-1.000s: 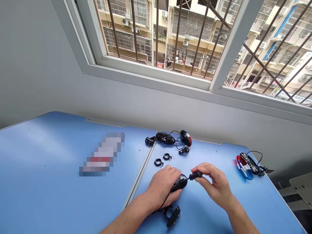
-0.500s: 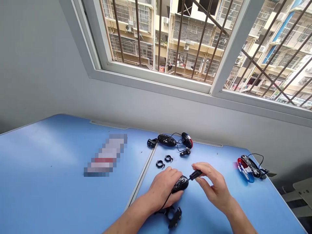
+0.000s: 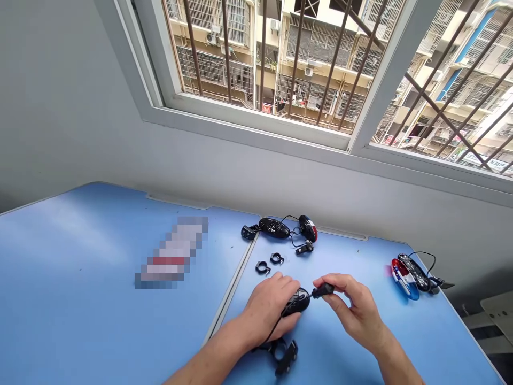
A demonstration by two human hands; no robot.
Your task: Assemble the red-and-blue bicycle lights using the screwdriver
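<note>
The blue table (image 3: 100,240) stretches across the lower view, smooth and glossy, with a pale streak of light on its left part and a seam between its two panels. Behind it, a grey-framed window (image 3: 248,125) shows brown bars and buildings outside.

The left hand (image 3: 272,307) is cupped over the black oval device (image 3: 300,302), fingers together on the far side and thumb on the near side. The right hand (image 3: 355,302) pinches the dark handle of the screwdriver (image 3: 323,290) between thumb and fingertips, the other fingers curled.

At the back, a wired set (image 3: 274,228) straddles the seam: a black oval body, a small black unit at its left and a shell in red, white and blue at its right. Near the right edge lies another black oval body (image 3: 417,271), with a looping wire, beside a glossy shell (image 3: 404,279) in red, white and blue.

The device is on the right panel, just right of the seam, partly hidden by the left hand. Its exposed end is rounded, black and shiny, with pale reflections; finer surface detail is too small to tell. A thin black cable (image 3: 272,329) runs over the left hand toward a black clamp piece (image 3: 286,358) below it.

The screwdriver's short, thin shaft points left and meets the device's right end. Two small black open rings (image 3: 263,267) lie beyond the left hand.
</note>
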